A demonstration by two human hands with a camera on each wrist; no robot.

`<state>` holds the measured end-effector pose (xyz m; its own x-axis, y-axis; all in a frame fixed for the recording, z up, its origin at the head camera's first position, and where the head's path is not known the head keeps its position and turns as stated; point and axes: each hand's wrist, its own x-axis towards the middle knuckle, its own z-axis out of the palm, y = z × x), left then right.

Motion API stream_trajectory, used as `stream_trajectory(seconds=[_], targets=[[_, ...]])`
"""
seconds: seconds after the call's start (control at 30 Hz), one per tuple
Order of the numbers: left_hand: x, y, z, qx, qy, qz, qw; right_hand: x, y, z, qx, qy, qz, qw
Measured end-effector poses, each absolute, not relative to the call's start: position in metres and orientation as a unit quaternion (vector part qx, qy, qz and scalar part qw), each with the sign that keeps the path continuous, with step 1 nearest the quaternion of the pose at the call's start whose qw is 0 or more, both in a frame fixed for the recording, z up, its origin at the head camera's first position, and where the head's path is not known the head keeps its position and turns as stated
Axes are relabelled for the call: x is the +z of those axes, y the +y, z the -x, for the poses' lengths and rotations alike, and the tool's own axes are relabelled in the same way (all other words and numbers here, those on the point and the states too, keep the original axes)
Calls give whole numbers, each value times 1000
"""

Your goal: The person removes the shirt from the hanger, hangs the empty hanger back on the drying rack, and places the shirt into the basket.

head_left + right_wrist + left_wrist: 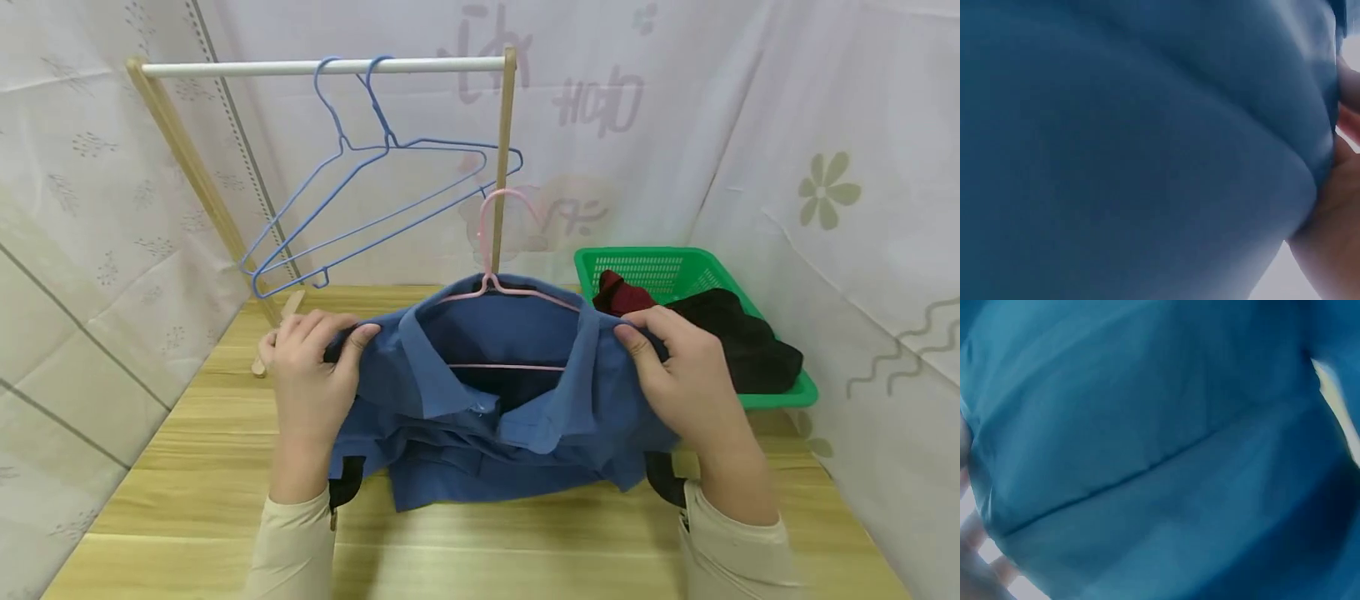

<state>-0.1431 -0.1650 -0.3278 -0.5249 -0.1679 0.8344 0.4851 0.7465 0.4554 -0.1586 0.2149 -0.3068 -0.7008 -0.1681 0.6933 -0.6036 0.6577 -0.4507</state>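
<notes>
A blue polo shirt (487, 417) hangs on a pink hanger (501, 287) above the wooden table (480, 542). My left hand (311, 375) pinches the shirt's left shoulder, thumb on top. My right hand (686, 379) pinches the right shoulder the same way. The hanger's hook (510, 204) stands up free behind the collar. Blue fabric (1160, 450) fills the left wrist view, with fingers at its lower left edge. Blue fabric (1135, 150) also fills the right wrist view, with part of the hand at the right edge.
A wooden rack with a white rail (322, 67) stands at the back and carries two blue hangers (375, 192). A green basket (693, 275) with dark and red clothes (735, 333) sits at the right. White sheets wall the sides.
</notes>
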Motion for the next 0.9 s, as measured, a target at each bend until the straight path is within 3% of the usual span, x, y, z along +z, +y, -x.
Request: stream_trajectory(seconds=[0.27, 0.43, 0.67, 0.9], targets=[[-356, -187, 136, -453, -815, -44, 360, -322, 196, 166, 351, -866, -208, 289], [-357, -191, 131, -509, -796, -93, 314, -323, 191, 170, 350, -874, -213, 262], [-348, -183, 142, -726, -627, -59, 275, -315, 184, 178, 372, -860, -228, 267], [-350, -182, 139, -884, -430, -58, 176, -324, 170, 174, 404, -845, -240, 257]])
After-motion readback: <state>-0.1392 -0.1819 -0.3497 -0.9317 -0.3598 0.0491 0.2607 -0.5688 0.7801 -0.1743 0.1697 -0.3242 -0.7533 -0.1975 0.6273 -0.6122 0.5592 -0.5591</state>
